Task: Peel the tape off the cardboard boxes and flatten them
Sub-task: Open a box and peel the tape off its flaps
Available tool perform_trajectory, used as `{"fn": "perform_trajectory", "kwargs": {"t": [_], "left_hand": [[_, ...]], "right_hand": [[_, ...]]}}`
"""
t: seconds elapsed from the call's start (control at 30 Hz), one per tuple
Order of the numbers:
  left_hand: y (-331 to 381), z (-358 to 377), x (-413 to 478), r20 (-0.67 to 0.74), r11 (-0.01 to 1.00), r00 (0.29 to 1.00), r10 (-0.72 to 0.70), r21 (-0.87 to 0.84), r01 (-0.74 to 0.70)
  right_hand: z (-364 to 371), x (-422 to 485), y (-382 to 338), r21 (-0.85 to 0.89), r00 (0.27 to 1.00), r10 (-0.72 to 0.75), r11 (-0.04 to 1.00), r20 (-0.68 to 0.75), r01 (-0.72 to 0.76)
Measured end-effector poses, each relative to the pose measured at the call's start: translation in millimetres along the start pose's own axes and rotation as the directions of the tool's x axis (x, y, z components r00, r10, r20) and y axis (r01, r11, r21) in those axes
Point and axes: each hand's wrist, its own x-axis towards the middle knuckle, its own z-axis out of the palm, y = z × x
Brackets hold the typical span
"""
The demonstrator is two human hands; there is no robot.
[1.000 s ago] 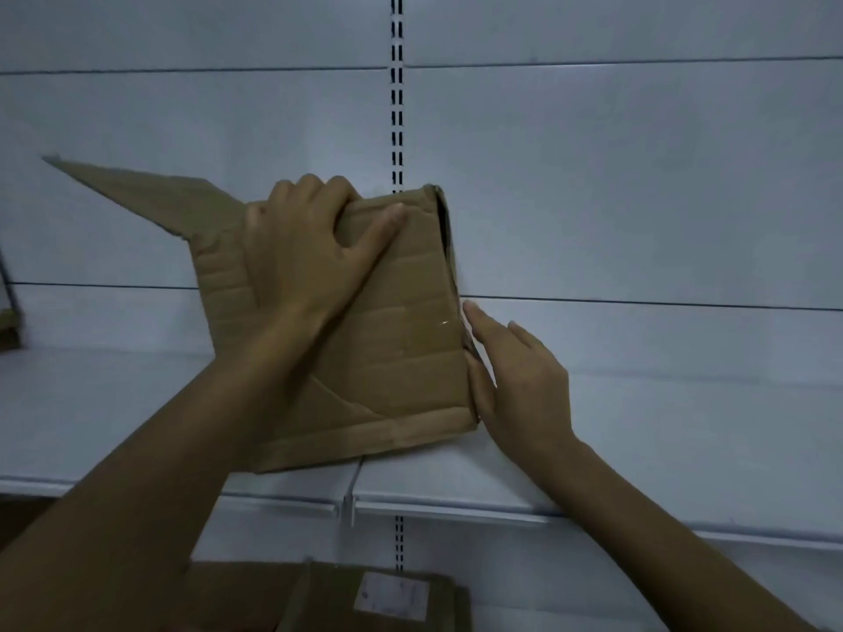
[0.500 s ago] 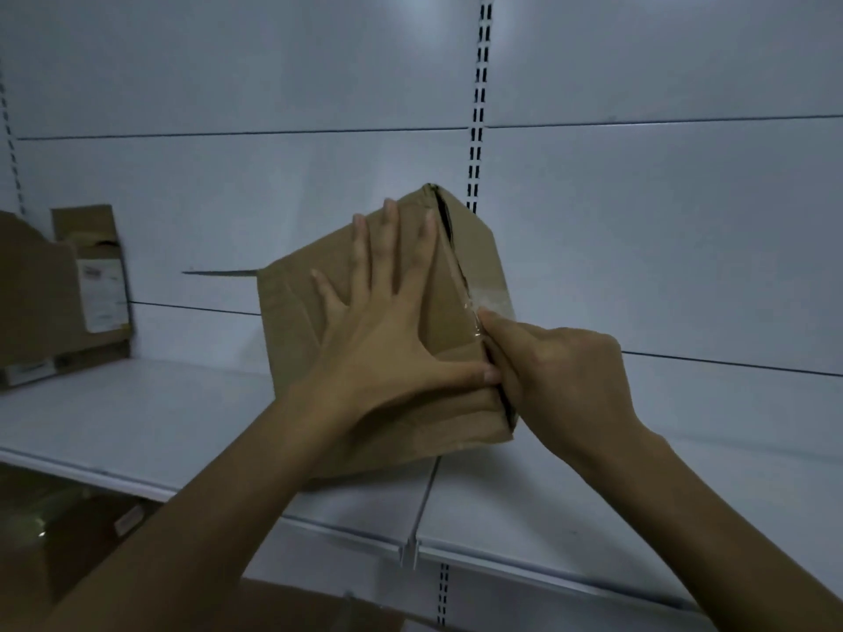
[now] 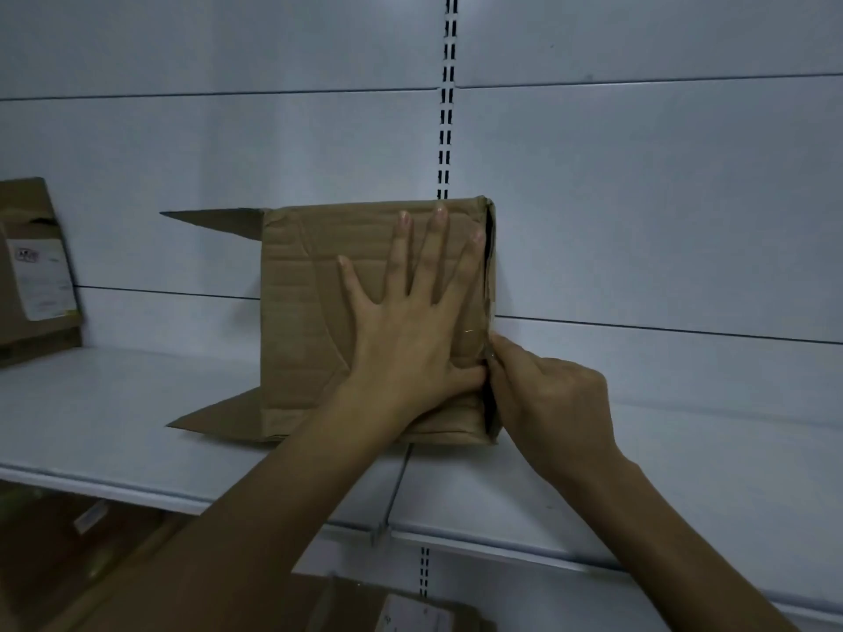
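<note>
Right hand [image 3: 547, 394]: fingers curled tight, thumb and forefinger pinched together at the right-hand vertical corner of the cardboard box [image 3: 310, 312], low on that edge. The pinch looks to be on the end of the tape [image 3: 474, 333], which shows only as a faint glossy glint on the panel beside the corner; how much of it is lifted I cannot tell. Left hand [image 3: 410, 330]: flat, fingers straight and spread, palm pressed on the near face of the box, thumb tip just beside the right hand's pinch. Judgement: the step in hand is stripping the corner seam. To do it well, pull the tape back along its own line, close to the board and steadily, so it comes away whole and does not tear the paper skin; keep the flat hand bearing near the peel point so the box does not slide or tip. The box stands upright on the white shelf [image 3: 137, 403], against the back panel [image 3: 638, 221], flaps splayed open on its left side, its right corner right at the grip. It is not yet flattened. Well apart at far left stands a second box [image 3: 23, 221] bearing a label [image 3: 43, 275]; more cardboard [image 3: 319, 604] lies below the shelf.
</note>
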Motion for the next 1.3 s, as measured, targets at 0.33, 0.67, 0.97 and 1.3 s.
{"fn": "perform_trajectory", "kwargs": {"t": [0.33, 0.67, 0.97, 1.3], "left_hand": [[-4.0, -10.1, 17.1, -0.023, 0.992, 0.996, 0.084, 0.100, -0.082], [-5.9, -13.8, 26.8, -0.055, 0.990, 0.988, 0.141, 0.013, -0.141], [-7.3, -13.1, 36.2, -0.031, 0.984, 0.984, 0.178, 0.019, -0.177], [-41.5, -0.2, 13.6, -0.010, 0.985, 0.985, 0.169, 0.027, -0.169]], "right_hand": [[-6.5, 20.1, 18.9, -0.116, 0.930, -0.301, 0.952, -0.212, 0.282], [-32.3, 39.5, 59.7, -0.302, 0.888, -0.459, 0.845, 0.019, 0.443], [-20.5, 39.8, 57.9, -0.122, 0.958, -0.277, 0.956, -0.078, 0.267], [-12.7, 49.5, 39.2, -0.130, 0.812, -0.582, 0.802, 0.050, 0.583]]}}
